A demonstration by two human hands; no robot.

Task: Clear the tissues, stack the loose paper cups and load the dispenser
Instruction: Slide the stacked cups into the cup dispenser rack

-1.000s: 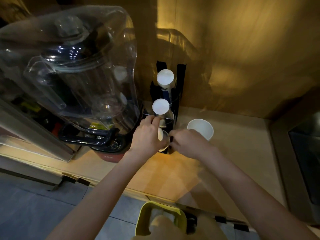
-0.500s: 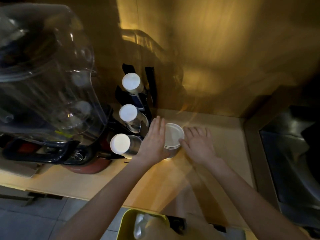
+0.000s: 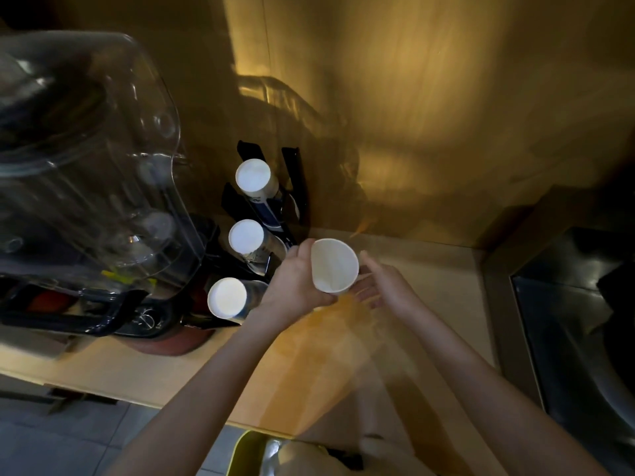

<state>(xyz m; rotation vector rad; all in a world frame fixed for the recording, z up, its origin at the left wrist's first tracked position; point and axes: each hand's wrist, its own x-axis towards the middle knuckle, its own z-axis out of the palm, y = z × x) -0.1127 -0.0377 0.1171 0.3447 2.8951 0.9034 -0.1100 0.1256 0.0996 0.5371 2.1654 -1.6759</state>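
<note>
A white paper cup (image 3: 334,266), mouth up, is lifted off the wooden counter (image 3: 429,280) in my left hand (image 3: 295,286), whose fingers wrap its side. My right hand (image 3: 381,286) hovers just right of the cup, fingers spread and blurred, holding nothing. To the left stands the black cup dispenser (image 3: 292,187) with three tilted cup stacks showing white round bottoms: top (image 3: 253,175), middle (image 3: 246,236), bottom (image 3: 227,297). No tissues are visible.
A large clear blender jar (image 3: 86,173) on a dark base (image 3: 144,321) fills the left. A dark steel sink (image 3: 577,324) lies at the right. The wooden wall rises behind. A yellow-rimmed bin (image 3: 247,451) sits below the counter edge.
My left hand has gone from the dispenser's bottom slot to the loose cup and raised it off the counter. My right hand has opened beside it. The view shifted left to right.
</note>
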